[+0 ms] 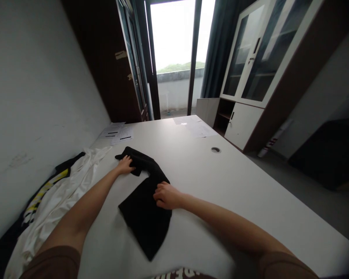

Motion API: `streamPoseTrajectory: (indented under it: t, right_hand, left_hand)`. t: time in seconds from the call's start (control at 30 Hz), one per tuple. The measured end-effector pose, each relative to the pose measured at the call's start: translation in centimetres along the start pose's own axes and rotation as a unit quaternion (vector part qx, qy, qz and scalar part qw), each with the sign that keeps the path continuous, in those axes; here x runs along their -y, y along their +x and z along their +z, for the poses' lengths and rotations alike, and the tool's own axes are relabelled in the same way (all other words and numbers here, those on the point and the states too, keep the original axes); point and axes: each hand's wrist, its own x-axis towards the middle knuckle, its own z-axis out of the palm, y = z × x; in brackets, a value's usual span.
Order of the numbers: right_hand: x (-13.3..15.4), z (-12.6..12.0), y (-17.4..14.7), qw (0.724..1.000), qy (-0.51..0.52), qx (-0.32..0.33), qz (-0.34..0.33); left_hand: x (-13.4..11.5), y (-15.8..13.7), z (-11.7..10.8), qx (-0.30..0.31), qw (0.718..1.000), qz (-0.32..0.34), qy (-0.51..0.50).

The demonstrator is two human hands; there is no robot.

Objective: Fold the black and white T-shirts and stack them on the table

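Note:
A black cloth garment (148,217) lies bent across the white table, one wide flat panel toward me and a narrower bunched part reaching to the far left. Its exact kind I cannot make out. My left hand (125,165) grips the far-left end, with fingers and thumb closed on the fabric. Near the garment's middle, on its right edge, my right hand (166,195) is curled shut on the cloth. Some of the cloth is hidden beneath both hands.
White cloth (64,193) and dark clothing with yellow stripes (46,190) are piled along the left wall. Papers (119,132) lie at the far left, with more sheets (196,128) at the far right. A round cable hole (215,150) sits in the tabletop (209,178).

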Motion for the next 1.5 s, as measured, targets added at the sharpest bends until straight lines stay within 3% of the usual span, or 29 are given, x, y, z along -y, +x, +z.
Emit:
streamPoseTrajectory:
  t: [0.1, 0.2, 0.3, 0.37, 0.43, 0.53, 0.6, 0.67, 0.77, 0.87, 1.0, 1.1, 1.23, 1.3, 1.4, 1.5]
  right_hand:
    - [1.2, -0.3, -3.1, 1.0, -0.001, 0.022, -0.004]
    - [2.2, -1.1, -4.7, 0.998, -0.002, 0.053, 0.033]
    - [2.2, -3.3, -3.6, 0.988, 0.017, 0.144, 0.055]
    - [1.6, -5.3, -1.4, 0.979, 0.044, 0.196, 0.045]
    - [0.5, -6.9, 1.3, 0.985, 0.056, 0.152, 0.064]
    - [-2.2, -7.3, 4.7, 0.979, -0.013, -0.042, 0.201]
    - [-4.1, -6.1, 5.7, 0.946, -0.05, -0.087, 0.307]
    - [-5.8, -4.0, 5.8, 0.923, -0.058, -0.073, 0.374]
    - [-7.1, -1.1, 5.5, 0.913, -0.06, -0.059, 0.399]
    - [-7.4, -0.1, 6.0, 0.917, -0.072, -0.076, 0.384]
    - [-8.4, -0.9, 6.6, 0.913, -0.025, -0.103, 0.393]
    - [-10.5, -1.7, 4.8, 0.866, 0.057, -0.146, 0.474]
    - [-13.8, -1.9, -1.0, 0.814, 0.1, -0.194, 0.539]
    - [-14.8, -1.9, -3.9, 0.821, 0.092, -0.158, 0.541]
    - [-15.4, -2.5, -6.2, 0.827, 0.058, -0.105, 0.549]
    - [-14.9, -3.9, -5.2, 0.827, 0.012, -0.149, 0.542]
  left_hand:
    - [-0.7, -1.3, 1.2, -0.009, 1.0, -0.013, 0.0]
    - [-2.3, -1.3, 1.7, -0.093, 0.995, -0.014, -0.021]
    - [-4.9, 0.0, 1.0, -0.179, 0.981, -0.004, -0.079]
    - [-7.1, 1.5, 0.2, -0.203, 0.971, 0.019, -0.125]
    - [-9.1, 3.0, -0.6, -0.193, 0.964, 0.038, -0.178]
    - [-10.5, 4.4, -1.0, -0.162, 0.958, 0.027, -0.237]
    - [-10.0, 4.1, -0.8, -0.163, 0.955, -0.001, -0.247]
    - [-9.0, 2.8, -0.3, -0.177, 0.954, -0.034, -0.24]
    - [-7.8, -0.1, 0.8, -0.19, 0.956, -0.059, -0.216]
    - [-7.8, -2.7, 1.4, -0.173, 0.965, -0.043, -0.195]
    - [-8.6, -5.1, 1.1, -0.127, 0.98, 0.027, -0.151]
    - [-8.1, -6.7, 0.0, -0.09, 0.986, 0.058, -0.124]
    - [-6.0, -9.7, -1.3, -0.041, 0.986, 0.062, -0.149]
    - [-5.0, -11.3, -1.5, -0.034, 0.986, 0.048, -0.156]
    - [-4.0, -12.8, -1.3, -0.071, 0.988, 0.015, -0.138]
    - [-4.1, -12.8, -0.9, -0.108, 0.987, -0.005, -0.119]
